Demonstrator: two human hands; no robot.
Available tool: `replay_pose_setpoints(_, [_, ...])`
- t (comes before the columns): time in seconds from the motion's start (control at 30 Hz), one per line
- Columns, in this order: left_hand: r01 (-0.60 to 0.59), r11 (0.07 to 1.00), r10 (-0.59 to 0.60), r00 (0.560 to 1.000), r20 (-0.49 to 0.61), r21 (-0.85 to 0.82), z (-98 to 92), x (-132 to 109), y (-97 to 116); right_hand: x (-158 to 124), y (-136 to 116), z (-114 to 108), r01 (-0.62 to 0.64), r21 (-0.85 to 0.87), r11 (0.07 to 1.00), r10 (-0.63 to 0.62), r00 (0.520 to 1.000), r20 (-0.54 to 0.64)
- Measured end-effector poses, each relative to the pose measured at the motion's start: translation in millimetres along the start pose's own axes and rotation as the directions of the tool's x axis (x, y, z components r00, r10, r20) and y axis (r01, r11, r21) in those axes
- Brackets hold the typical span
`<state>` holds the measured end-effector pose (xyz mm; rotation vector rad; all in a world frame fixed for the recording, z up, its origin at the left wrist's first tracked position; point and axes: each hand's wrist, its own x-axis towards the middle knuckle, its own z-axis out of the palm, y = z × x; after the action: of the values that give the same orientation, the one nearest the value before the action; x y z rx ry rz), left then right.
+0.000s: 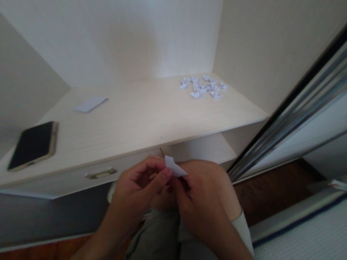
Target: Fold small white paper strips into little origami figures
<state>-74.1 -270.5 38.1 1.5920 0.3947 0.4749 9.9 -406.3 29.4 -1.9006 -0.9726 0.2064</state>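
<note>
Both hands meet in front of the shelf edge, pinching a small folded white paper piece [174, 167]. My left hand [139, 191] grips it with thumb and fingers from the left. My right hand [199, 201] pinches it from the right, above my knees in grey trousers. A pile of several similar small folded white paper pieces [203, 87] lies at the far right of the pale wooden shelf [138, 119]. One flat white paper slip [90, 103] lies at the shelf's left.
A dark phone [34, 145] lies face up near the shelf's left front corner. A drawer with a metal handle [100, 174] sits under the shelf. A sliding door frame [300, 104] runs diagonally at right, with a mat [312, 247] below it.
</note>
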Motion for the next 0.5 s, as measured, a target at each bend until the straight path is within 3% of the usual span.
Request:
replay_pose_setpoints(0.33, [-0.063, 0.997, 0.055, 0.981, 0.185, 0.037, -12.3, 12, 2, 0, -3, -5, 0.008, 0.065, 0.998, -0.012, 0.998, 0.058])
replay_pose_setpoints(0.5, [-0.062, 0.994, 0.042, 0.978, 0.206, 0.087, -13.4, 12, -1, 0, -2, -4, 0.008, 0.099, 0.995, -0.018, 0.995, 0.100])
